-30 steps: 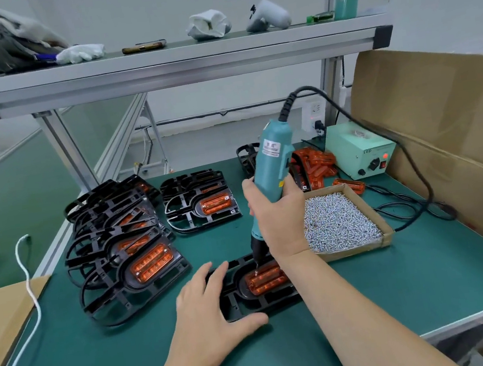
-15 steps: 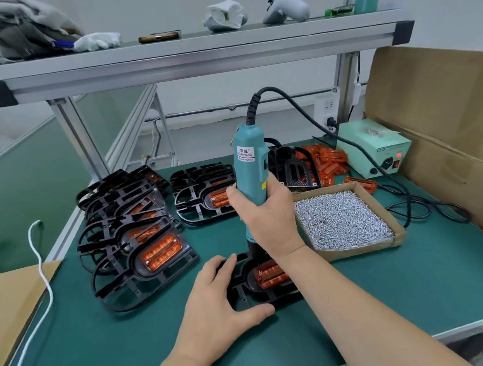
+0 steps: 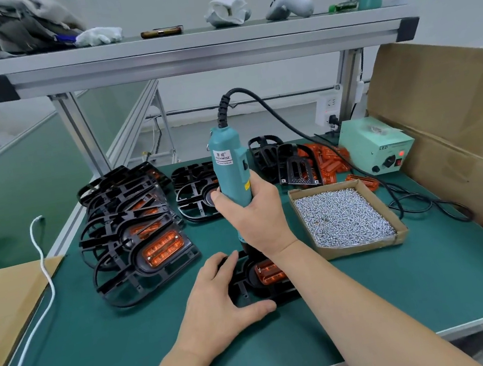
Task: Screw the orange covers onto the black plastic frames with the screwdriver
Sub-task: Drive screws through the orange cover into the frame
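Right hand (image 3: 257, 220): closed round the lower body of the screwdriver (image 3: 229, 169), fingers (image 3: 262, 184) curled on it, thumb on its left side.
Screwdriver: teal, nearly upright; a black cable (image 3: 281, 119) leaves its top and arcs off to the right. The tip is hidden behind the right wrist, so I cannot tell whether it touches the cover.
Left hand (image 3: 219, 305): relaxed and spread, grasping nothing; its fingers (image 3: 223, 263) rest flat on the left part of the black frame (image 3: 243, 291), thumb laid along the frame's near edge.
Black frame: flat on the green tabletop (image 3: 401, 284), under the left fingers and directly below the right fingers.
Orange cover (image 3: 269, 273): seated in that frame, just right of the left fingertips and just beneath the right hand, partly hidden by the right wrist.
Screw box (image 3: 396, 239): cardboard tray full of silver screws, just right of the right fingers.
Finished pile (image 3: 135, 227): overlapping frames with orange covers, left of and beyond the left fingers, not touching them.
Second pile (image 3: 195, 189): behind the screwdriver, beyond the right thumb.
Loose covers (image 3: 326, 162): orange heap beyond and right of the right fingers, well apart.
Power box (image 3: 376, 146): pale green, farther right, red light lit.
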Demonstrator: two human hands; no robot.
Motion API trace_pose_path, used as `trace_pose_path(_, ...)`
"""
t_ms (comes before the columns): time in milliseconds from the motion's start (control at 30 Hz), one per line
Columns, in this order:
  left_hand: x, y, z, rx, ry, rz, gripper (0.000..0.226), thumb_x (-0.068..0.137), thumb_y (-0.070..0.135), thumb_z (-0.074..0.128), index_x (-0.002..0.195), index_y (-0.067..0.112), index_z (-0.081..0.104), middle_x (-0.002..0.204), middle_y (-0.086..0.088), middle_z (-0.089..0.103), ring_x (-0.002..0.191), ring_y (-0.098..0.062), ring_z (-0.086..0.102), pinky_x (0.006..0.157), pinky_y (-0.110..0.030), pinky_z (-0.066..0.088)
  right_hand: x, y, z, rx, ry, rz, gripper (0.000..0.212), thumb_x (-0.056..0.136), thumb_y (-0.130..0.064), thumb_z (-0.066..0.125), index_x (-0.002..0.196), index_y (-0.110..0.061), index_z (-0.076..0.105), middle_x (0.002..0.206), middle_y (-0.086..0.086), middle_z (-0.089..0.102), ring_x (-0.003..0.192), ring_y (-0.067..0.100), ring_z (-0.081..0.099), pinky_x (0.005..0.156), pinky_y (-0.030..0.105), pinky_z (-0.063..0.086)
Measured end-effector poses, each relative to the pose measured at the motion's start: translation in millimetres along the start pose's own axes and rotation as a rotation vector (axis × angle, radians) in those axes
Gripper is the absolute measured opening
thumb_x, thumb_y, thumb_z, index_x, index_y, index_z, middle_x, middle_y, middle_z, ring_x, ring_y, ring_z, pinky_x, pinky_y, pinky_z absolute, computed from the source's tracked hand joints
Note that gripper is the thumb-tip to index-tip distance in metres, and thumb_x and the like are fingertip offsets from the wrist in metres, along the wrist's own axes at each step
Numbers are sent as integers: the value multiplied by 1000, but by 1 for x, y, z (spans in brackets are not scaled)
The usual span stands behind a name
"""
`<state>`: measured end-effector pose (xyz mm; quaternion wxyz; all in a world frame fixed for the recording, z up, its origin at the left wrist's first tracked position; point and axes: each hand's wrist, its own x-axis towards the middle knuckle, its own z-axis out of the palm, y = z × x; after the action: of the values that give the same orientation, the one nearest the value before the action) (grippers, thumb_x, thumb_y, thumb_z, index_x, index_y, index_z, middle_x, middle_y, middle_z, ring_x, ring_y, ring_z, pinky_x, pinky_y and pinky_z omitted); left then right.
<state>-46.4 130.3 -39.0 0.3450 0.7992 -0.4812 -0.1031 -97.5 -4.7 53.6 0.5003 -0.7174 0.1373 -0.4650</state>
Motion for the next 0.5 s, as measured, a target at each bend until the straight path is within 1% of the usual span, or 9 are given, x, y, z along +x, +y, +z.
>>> trace_pose_path(100,0,0,0,11,1,4,119,52,91,62,153,34,33,147,21,28,139,-2,30,117,-27,30,1,1,-2,-1,-4,9,20,84,-27,74,80,-36,56,67,-21,56,61,1,50,57,12,42)
trace_pose_path(233,1,0,0,12,0,1,119,53,90,62,153,33,33,148,20,29,139,-2,31,117,-28,31,0,1,0,-9,-25,12,22,85,-26,74,79,-37,56,66,-20,55,61,1,49,57,12,42)
trace_pose_path(267,1,0,0,12,0,4,119,53,90,62,153,33,33,147,19,29,138,-3,31,116,-29,32,0,1,1,-11,-36,14,19,84,-26,74,78,-35,57,65,-17,56,60,1,48,56,14,41)
trace_pose_path(333,0,-1,0,10,5,13,118,53,90,62,152,32,36,145,19,32,136,-3,34,115,-28,33,-2,2,4,-20,-60,21,14,82,-28,73,78,-25,60,65,-5,57,59,5,48,55,19,42)
trace_pose_path(367,0,-1,0,10,8,16,117,53,90,63,151,31,37,144,19,33,136,-3,34,115,-28,33,-3,2,5,-29,-70,21,15,82,-29,73,78,-23,60,65,-3,56,59,5,47,55,19,42)
trace_pose_path(433,1,-1,1,15,12,19,117,53,89,63,151,31,38,145,18,32,136,-2,34,115,-27,33,-5,1,5,-36,-86,15,17,82,-28,73,77,-23,58,62,-9,53,57,4,45,54,17,41)
trace_pose_path(467,1,-1,1,16,11,19,117,53,89,63,151,32,37,145,19,32,136,-2,34,115,-27,33,-5,1,5,-35,-92,11,17,82,-28,73,77,-24,58,62,-9,53,57,4,45,54,17,41)
trace_pose_path(500,1,-1,1,15,10,17,117,53,89,63,151,32,37,144,19,32,136,-2,34,115,-27,33,-4,1,4,-31,-93,14,16,82,-27,73,78,-22,59,63,-5,54,58,5,46,54,18,42)
